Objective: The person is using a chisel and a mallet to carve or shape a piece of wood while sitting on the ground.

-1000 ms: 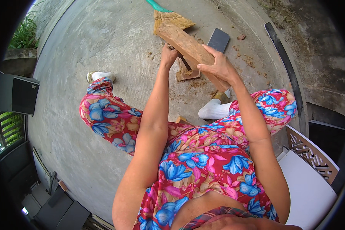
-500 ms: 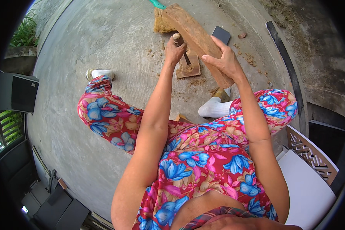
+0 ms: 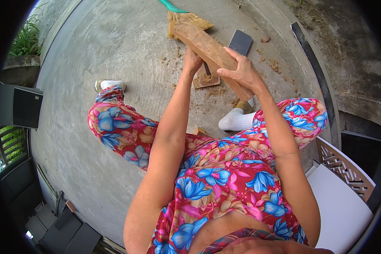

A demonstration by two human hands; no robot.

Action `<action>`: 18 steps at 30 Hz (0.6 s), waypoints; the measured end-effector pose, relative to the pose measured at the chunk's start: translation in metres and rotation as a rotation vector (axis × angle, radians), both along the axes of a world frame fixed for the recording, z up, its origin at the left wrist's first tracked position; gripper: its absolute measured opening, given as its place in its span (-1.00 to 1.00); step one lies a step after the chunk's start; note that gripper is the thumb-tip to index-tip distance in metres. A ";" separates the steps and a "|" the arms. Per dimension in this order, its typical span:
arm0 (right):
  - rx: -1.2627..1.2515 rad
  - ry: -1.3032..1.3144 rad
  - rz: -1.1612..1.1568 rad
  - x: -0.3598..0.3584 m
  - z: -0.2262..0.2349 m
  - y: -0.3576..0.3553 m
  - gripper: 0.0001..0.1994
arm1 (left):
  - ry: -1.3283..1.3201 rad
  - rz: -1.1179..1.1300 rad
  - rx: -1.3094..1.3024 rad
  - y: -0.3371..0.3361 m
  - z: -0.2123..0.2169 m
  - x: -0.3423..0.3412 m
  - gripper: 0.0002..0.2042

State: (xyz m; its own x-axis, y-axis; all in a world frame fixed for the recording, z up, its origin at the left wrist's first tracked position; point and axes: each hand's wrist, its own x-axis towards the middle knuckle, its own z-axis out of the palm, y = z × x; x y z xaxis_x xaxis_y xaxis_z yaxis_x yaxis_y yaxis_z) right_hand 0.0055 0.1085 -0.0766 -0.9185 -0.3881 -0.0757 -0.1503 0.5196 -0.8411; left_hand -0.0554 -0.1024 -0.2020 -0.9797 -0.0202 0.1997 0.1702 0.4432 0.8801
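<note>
My left hand (image 3: 192,60) is closed on an upright chisel (image 3: 207,68); its handle is now hidden behind the plank, and only part of the dark blade shows. The blade reaches down to a small wooden block (image 3: 208,82) on the floor, strewn with shavings. In my right hand (image 3: 243,73) is a long, thick wooden plank (image 3: 211,48), gripped near its lower end. The plank slants up to the left, over the chisel handle and part of my left hand. Whether plank and handle touch, I cannot tell.
Behind the plank lies a broom (image 3: 199,19) with a green handle. A dark phone-like slab (image 3: 241,41) rests on the concrete floor (image 3: 97,55). Shavings are scattered around the block. My white-socked foot (image 3: 237,120) is close by. White panels (image 3: 338,199) stand at lower right.
The plank has swung down and left, now covering the chisel handle that showed before. More of the broom's bristles have come into sight. My left hand has stayed nearly in place.
</note>
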 end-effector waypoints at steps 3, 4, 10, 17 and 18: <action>-0.201 0.017 -0.079 -0.003 -0.008 0.002 -0.07 | -0.029 0.041 0.108 0.010 0.000 -0.002 -0.53; -0.198 0.018 -0.080 -0.004 -0.011 0.003 -0.07 | -0.087 0.020 0.120 0.012 -0.002 -0.004 -0.53; -0.031 0.034 -0.046 -0.005 -0.005 0.009 -0.10 | -0.131 -0.089 -0.055 0.010 -0.010 -0.009 -0.43; -0.211 0.078 -0.112 0.001 0.025 0.021 -0.08 | -0.162 0.020 -0.081 0.027 0.028 0.011 -0.59; -0.220 0.063 -0.106 0.002 0.029 0.021 -0.09 | -0.160 0.020 -0.086 0.026 0.025 0.011 -0.59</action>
